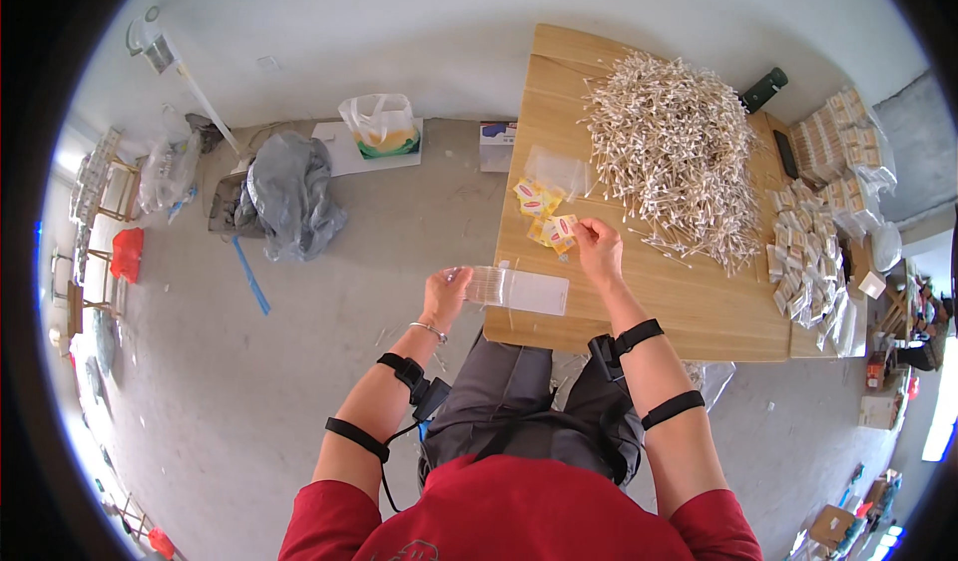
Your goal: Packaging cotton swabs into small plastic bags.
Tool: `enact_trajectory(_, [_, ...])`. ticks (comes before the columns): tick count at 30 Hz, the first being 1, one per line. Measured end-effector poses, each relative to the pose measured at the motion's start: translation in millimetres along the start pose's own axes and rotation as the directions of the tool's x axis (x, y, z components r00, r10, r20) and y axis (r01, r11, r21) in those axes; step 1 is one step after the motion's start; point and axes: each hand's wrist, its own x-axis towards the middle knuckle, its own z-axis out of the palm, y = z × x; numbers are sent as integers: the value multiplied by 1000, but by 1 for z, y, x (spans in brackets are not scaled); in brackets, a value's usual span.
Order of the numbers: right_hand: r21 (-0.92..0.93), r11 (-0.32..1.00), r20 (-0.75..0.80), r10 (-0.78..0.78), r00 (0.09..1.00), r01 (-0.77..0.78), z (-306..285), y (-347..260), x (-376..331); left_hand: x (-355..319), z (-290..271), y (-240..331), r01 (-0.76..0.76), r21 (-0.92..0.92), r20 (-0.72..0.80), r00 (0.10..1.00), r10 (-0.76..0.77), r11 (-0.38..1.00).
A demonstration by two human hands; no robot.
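- A small yellow label (564, 228) is being pinched between the fingertips of the right hand (600, 245), just above the wooden table (689, 301).
- A clear bag (519, 288) is being gripped at its left end by the closed fingers of the left hand (444, 293); the bag is being held out flat over the table's near left corner.
- A white panel is showing on the bag's right half, while the left half is see-through.
- The bag is judged light, thin and floppy; it is best taken by an edge or at the mouth, since a slick film may slip.
- The label is judged light and easily bent; a fingertip pinch at one corner should suffice.
- More yellow labels (535, 202) are lying on the table just beyond the right hand, beside a loose clear sheet (559, 170).
- A big pile of white swabs (674, 152) is spreading across the far half of the table.
- Stacks of small packets (803, 257) are lying along the right edge.
- Black straps are being worn on both forearms.
- On the floor to the left, a grey sack (291, 197) and a plastic carrier (381, 127) are resting near the wall.
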Motion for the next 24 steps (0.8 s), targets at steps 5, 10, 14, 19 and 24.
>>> enact_trajectory(5, [191,957,36,214,976,-217,-5,3,1,-2,0,5,32,37,26,999,-33,999])
enact_trajectory(10, [301,925,194,178,965,-231,2,-7,-16,-6,2,9,-3,138,-16,1000,5,990])
enact_trajectory(14, [169,949,491,153,858,-266,10,-27,-33,-7,4,10,21,-14,18,1000,-20,1000])
enact_trajectory(19, [110,957,494,181,850,-267,37,-46,-49,-5,-1,7,41,-12,62,997,-40,999])
enact_trajectory(24, [18,991,512,105,853,-133,55,-38,-47,-6,1,7,14,1,27,1000,-14,1000])
